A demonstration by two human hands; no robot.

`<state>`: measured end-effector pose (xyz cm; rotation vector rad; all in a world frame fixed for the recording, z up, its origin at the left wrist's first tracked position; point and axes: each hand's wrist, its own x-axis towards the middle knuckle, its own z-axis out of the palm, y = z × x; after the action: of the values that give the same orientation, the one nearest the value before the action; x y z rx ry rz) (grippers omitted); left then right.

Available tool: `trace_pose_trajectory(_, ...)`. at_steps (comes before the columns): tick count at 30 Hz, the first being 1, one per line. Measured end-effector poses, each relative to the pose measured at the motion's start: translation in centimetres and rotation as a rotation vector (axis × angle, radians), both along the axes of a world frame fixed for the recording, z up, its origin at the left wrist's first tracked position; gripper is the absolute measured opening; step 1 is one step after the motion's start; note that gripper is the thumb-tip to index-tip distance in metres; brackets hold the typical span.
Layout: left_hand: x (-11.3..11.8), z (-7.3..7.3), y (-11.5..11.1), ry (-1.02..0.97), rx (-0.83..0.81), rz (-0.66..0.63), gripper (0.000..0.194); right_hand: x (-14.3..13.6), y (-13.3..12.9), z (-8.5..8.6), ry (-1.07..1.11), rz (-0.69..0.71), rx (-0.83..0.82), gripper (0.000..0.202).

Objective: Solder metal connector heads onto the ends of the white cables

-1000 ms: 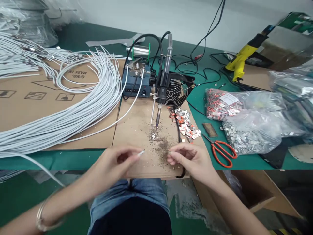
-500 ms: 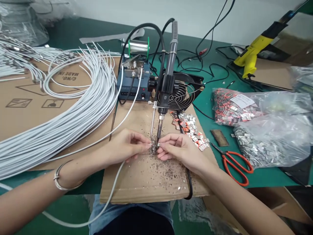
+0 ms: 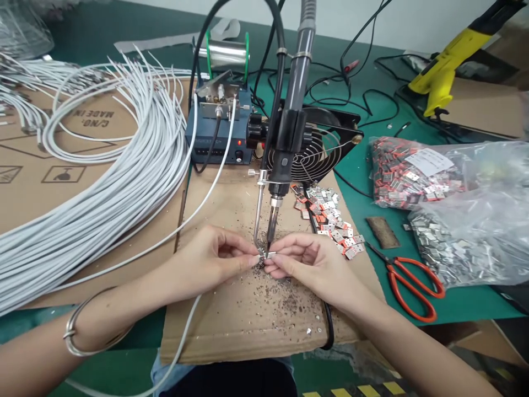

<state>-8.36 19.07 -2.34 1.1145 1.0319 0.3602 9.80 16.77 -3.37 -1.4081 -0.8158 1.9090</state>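
Between thumb and fingers, my left hand (image 3: 221, 256) pinches the end of a white cable (image 3: 190, 322) that trails down towards my lap. My right hand (image 3: 303, 259) pinches a small metal USB connector (image 3: 270, 255), mostly covered by the fingers. Cable end and connector meet right under the tip of a soldering iron (image 3: 271, 229), which is clamped pointing down. Beside the iron, a thin metal solder feed tube (image 3: 258, 215) ends near the same spot. Dark solder debris (image 3: 289, 300) is scattered on the cardboard (image 3: 198, 331) below my hands.
A bundle of white cables (image 3: 136, 182) lies left. Behind stand a blue solder feeder (image 3: 223, 132) with a solder spool (image 3: 227, 55) and a fan (image 3: 314, 154). On the right are loose USB connectors (image 3: 330, 220), red-handled pliers (image 3: 413, 275), bagged connectors (image 3: 413, 171) and a yellow heat gun (image 3: 450, 66).
My hands have come closer together, bringing the cable end and connector together under the iron tip. The head view has shifted nearer to the work.
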Motion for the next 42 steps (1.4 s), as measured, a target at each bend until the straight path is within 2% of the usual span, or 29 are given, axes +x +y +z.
trace_pose_trajectory(10, -0.01, -0.24, -0.05, 0.015, 0.063, -0.003, 0.012, 0.17, -0.30, -0.40, -0.006, 0.030, 0.100, 0.012)
trace_pose_trajectory(28, -0.04, 0.35, 0.01, -0.029, -0.055, 0.043, 0.012, 0.41, 0.15, 0.25, 0.030, 0.063, 0.083, 0.008)
trace_pose_trajectory(34, 0.08, -0.06, -0.16, -0.041, -0.137, 0.059, 0.009, 0.34, 0.26, 0.26, 0.053, 0.055, 0.031, 0.009)
trace_pose_trajectory(42, -0.10, 0.04, 0.00, -0.029, -0.122, -0.005, 0.010, 0.57, 0.26, 0.43, -0.003, 0.075, 0.013, 0.016)
